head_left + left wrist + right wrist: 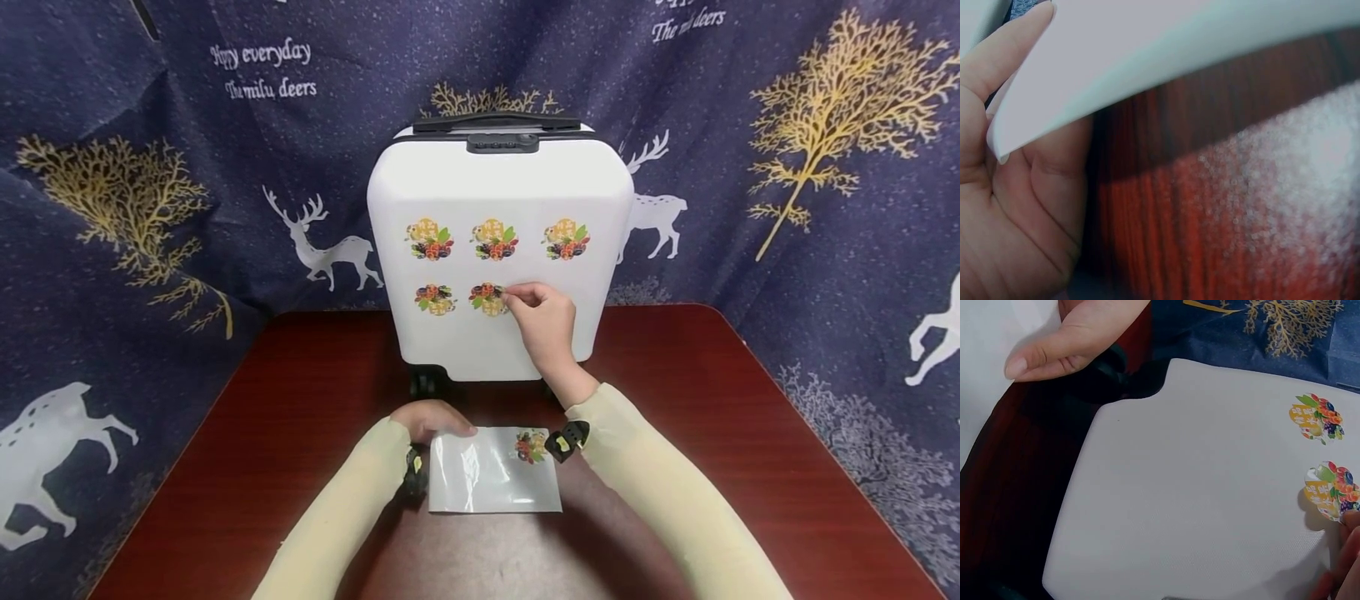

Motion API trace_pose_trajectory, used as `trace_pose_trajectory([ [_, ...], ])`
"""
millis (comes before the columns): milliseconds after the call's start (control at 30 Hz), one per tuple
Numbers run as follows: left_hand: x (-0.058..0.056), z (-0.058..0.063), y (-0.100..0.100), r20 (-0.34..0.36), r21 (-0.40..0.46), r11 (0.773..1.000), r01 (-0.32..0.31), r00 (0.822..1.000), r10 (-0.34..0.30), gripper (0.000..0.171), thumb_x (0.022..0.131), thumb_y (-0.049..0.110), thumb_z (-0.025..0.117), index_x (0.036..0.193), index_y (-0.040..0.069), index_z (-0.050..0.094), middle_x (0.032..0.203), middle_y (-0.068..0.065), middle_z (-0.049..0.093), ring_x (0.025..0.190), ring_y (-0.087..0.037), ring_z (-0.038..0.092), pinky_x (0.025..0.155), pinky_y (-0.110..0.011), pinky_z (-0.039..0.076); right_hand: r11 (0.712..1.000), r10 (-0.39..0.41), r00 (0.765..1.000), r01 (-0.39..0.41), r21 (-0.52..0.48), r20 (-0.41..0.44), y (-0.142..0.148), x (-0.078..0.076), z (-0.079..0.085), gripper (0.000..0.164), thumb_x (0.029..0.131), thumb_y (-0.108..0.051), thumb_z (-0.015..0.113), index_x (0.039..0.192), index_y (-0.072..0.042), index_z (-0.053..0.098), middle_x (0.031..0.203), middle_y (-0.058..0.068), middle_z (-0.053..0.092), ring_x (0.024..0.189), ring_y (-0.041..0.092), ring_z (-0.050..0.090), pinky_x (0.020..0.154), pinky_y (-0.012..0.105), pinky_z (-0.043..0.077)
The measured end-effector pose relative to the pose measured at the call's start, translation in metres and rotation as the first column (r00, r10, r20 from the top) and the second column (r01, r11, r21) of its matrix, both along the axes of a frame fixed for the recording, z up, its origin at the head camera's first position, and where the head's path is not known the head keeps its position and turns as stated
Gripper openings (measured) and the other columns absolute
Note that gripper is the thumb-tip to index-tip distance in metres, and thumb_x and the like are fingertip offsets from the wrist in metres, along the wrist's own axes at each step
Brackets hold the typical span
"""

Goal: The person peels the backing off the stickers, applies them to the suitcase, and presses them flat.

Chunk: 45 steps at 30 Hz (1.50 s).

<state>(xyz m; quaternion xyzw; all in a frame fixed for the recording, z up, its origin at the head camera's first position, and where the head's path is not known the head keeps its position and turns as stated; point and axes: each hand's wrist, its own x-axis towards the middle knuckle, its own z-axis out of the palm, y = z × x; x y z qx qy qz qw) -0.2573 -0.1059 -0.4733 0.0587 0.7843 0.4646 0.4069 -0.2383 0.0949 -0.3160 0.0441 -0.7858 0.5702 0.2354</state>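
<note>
A white suitcase (495, 183) stands upright with several round fruit stickers on its front, three in the upper row. My right hand (543, 321) pinches the edge of a fruit sticker (1334, 490) between thumb and finger, in the lower row right of another sticker (1316, 419). The right wrist view shows a shadow beside the pinched sticker; how much of it touches the case I cannot tell. Below, my left hand (431, 419) grips the left edge of a glossy white sticker sheet (487, 483), thumb on top and fingers underneath. One fruit sticker (531, 446) remains at the sheet's upper right.
The suitcase stands on a dark red wooden table (225, 467), its black wheels (423, 382) under it and a black handle (498, 122) on top. Behind hangs a dark blue cloth (360, 100) printed with deer and golden trees.
</note>
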Motion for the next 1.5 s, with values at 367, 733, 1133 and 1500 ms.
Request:
trace_pose_trajectory([
  [367,0.0018,0.0004,0.0001,-0.022,-0.013,0.999,-0.032,0.999,0.031,0.031,0.094,0.016,0.069,0.116,-0.006,0.072,0.098,-0.008,0.074,0.085,-0.015,0.068,0.082,-0.033,0.061,0.992,-0.064,0.991,0.076,0.103,-0.115,-0.0052,-0.0015,-0.0055,0.015,0.093,-0.014,0.073,0.097,0.000,0.077,0.089,0.016,0.079,0.075,0.028,0.072,0.061,0.015,0.043],
  [733,0.0033,0.0002,-0.0005,-0.050,-0.030,0.999,-0.040,0.998,0.039,0.032,0.094,0.018,0.070,0.118,-0.004,0.072,0.102,-0.011,0.075,0.086,-0.017,0.069,0.084,-0.037,0.063,0.977,-0.082,0.976,0.119,0.174,-0.203,-0.0059,-0.0030,-0.0070,0.011,0.092,-0.011,0.072,0.093,0.000,0.075,0.087,0.016,0.078,0.069,0.028,0.066,0.060,0.017,0.041],
  [1133,0.0012,-0.0031,-0.0010,-0.029,-0.028,0.999,-0.034,0.999,0.033,0.033,0.094,0.019,0.071,0.118,-0.003,0.072,0.103,-0.011,0.075,0.088,-0.018,0.069,0.085,-0.038,0.062,0.976,-0.084,0.978,0.119,0.182,-0.189,-0.0041,-0.0019,-0.0082,0.013,0.093,-0.013,0.073,0.093,0.000,0.075,0.089,0.016,0.078,0.074,0.030,0.068,0.064,0.022,0.045],
  [1500,0.0002,0.0004,-0.0004,0.008,-0.009,1.000,-0.021,1.000,0.021,0.032,0.095,0.016,0.068,0.119,-0.006,0.071,0.096,-0.007,0.073,0.083,-0.015,0.068,0.081,-0.033,0.061,0.973,-0.083,0.974,0.124,0.193,-0.208,-0.0023,-0.0032,-0.0100,0.013,0.093,-0.013,0.074,0.094,-0.001,0.076,0.087,0.015,0.078,0.073,0.028,0.070,0.064,0.026,0.050],
])
